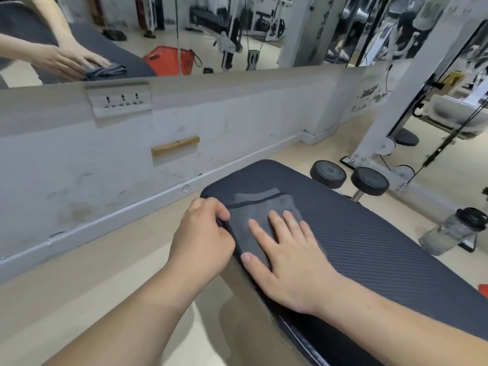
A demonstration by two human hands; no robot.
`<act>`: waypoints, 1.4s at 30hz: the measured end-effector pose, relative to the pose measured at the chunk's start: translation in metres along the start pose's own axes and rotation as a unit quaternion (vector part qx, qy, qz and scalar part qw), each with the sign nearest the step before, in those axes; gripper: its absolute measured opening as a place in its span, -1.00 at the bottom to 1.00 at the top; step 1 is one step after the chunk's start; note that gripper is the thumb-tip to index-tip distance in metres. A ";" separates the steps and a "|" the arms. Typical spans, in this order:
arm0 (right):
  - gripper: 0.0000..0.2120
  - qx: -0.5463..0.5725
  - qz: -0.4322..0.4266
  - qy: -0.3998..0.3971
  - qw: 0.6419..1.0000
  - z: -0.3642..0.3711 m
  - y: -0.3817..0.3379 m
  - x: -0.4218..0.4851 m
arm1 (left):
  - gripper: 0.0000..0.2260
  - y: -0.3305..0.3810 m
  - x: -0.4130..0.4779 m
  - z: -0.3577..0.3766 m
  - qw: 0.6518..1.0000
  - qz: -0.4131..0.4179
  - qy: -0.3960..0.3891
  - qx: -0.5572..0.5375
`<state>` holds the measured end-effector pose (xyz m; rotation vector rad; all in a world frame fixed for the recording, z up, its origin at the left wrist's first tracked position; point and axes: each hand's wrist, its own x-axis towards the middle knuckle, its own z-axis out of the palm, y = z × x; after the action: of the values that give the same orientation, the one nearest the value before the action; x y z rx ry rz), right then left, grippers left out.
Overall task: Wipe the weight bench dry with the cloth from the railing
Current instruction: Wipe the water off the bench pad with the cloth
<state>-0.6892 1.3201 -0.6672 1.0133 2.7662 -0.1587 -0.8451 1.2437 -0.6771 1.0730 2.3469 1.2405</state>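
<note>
The fingers (277,223) of my right hand (287,262) lie straight and a little spread, flat on the grey cloth (260,207), so the palm can press it evenly against the bench (383,247) instead of bunching it. The fingers (211,206) of my left hand (203,236) are curled over the near edge of the pad, just beside the cloth's hem. I read that as a grip on the bench to brace it and steady myself, though I cannot tell whether they also pinch the cloth's corner. The cloth is folded into a flat pad and sits on the bench near its rounded end, by the edge closest to the wall (79,167). I judge the wiping to be under way at this end, with the long ribbed stretch of padding toward me not yet covered. A water bottle (454,231) and a dumbbell (348,178) stand on the floor beyond the bench, well apart from my hands. The mirror (264,56) above the wall shows a hand on the cloth too.
</note>
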 end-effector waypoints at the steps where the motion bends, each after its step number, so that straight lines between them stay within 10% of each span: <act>1: -0.30 -0.018 -0.022 0.001 1.000 -0.003 -0.008 0.010 | -0.70 0.000 0.001 -0.002 1.000 -0.004 0.015 -0.005; 10: -0.32 -0.039 -0.115 -0.009 0.993 -0.040 -0.033 0.168 | -0.72 -0.013 0.016 -0.008 0.994 -0.039 0.101 0.000; 18: 0.01 0.043 0.068 -0.037 0.996 -0.059 0.061 0.237 | -0.69 -0.006 0.019 0.015 0.998 -0.023 0.065 0.007; 24: -0.16 0.181 0.169 -0.055 0.967 -0.050 0.144 0.214 | -0.67 0.008 0.019 0.034 0.998 0.017 0.043 0.042; 31: -0.25 0.079 0.225 -0.003 0.971 -0.040 0.122 0.189 | -0.67 0.011 0.026 0.036 0.998 -0.002 0.059 0.033; 42: -0.34 -0.025 -0.075 0.035 0.996 -0.017 -0.043 0.187 | -0.71 -0.020 0.030 0.001 0.990 -0.045 0.127 -0.031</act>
<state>-0.8596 1.4072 -0.6896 0.8129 2.8942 -0.0763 -0.8748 1.2595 -0.6908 0.8224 2.4897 1.4800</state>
